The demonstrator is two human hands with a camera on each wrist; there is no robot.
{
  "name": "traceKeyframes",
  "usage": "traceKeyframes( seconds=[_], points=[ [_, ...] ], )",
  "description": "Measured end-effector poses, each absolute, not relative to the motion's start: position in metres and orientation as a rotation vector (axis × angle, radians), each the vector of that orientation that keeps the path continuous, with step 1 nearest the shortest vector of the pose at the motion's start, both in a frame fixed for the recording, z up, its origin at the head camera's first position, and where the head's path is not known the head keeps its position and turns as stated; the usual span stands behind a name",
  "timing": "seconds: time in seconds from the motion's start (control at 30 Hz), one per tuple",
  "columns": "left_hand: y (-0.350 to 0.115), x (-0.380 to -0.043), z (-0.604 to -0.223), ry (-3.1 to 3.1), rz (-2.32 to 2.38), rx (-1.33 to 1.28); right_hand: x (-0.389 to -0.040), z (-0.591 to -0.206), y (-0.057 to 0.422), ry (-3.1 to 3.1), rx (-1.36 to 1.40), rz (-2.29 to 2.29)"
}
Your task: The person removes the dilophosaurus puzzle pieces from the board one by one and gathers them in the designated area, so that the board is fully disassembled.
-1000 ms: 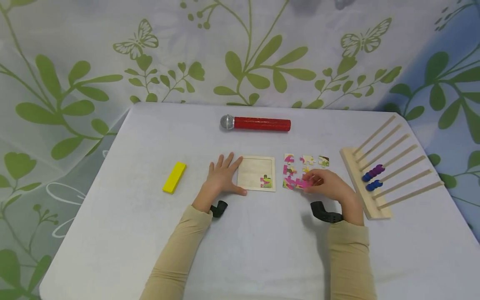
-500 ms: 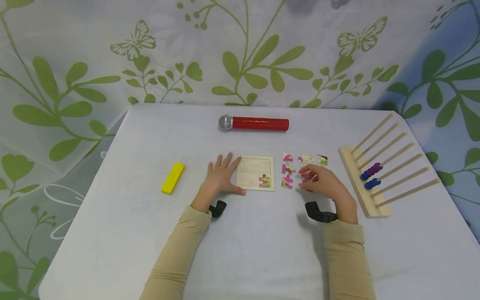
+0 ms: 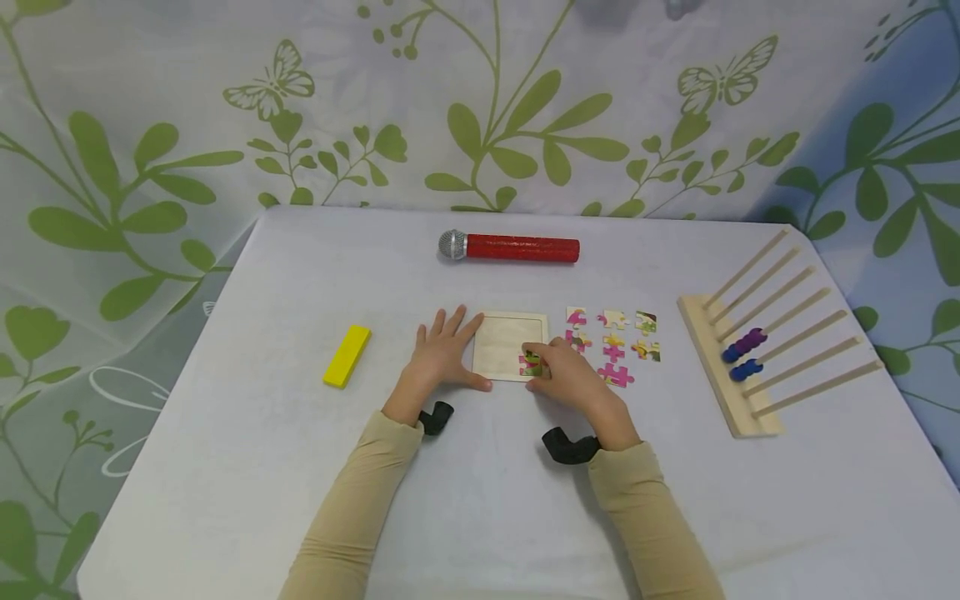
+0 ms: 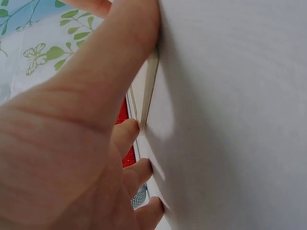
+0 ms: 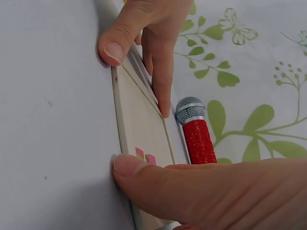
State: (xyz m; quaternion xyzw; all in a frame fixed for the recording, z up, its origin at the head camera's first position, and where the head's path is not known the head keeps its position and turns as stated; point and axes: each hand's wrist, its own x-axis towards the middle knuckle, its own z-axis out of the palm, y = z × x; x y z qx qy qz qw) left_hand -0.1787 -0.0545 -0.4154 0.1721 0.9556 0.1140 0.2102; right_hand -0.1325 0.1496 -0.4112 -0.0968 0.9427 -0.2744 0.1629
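Note:
A square wooden puzzle tray [image 3: 502, 342] lies on the white table. My left hand [image 3: 444, 342] rests flat beside its left edge, fingers spread, with the thumb along the tray's near corner [image 5: 139, 120]. My right hand [image 3: 542, 360] is over the tray's near right corner, where a pink and green puzzle piece [image 3: 531, 362] shows under the fingertips. Thumb and fingers pinch a piece at the tray's edge [image 5: 144, 155]. I cannot tell it apart from the piece lying there. Several loose puzzle pieces [image 3: 613, 346] lie just right of the tray.
A red microphone [image 3: 510, 247] lies behind the tray. A yellow block [image 3: 347, 356] is to the left. A wooden rack of slanted rods [image 3: 731, 375] with purple and blue beads [image 3: 742, 346] stands at the right. A leaf-patterned curtain hangs behind the table.
My right hand has moved left from the loose pieces to the tray's near right corner, and one pink piece is gone from the group. The left hand has stayed in place.

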Motion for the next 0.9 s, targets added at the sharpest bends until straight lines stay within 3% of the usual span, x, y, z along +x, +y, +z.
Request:
traceKeyframes(
  seconds=[0.9],
  points=[
    [-0.055,-0.178,-0.414,2.667,0.324,0.487,-0.136,-0.414,0.158,2.665,-0.288,-1.001]
  ],
)
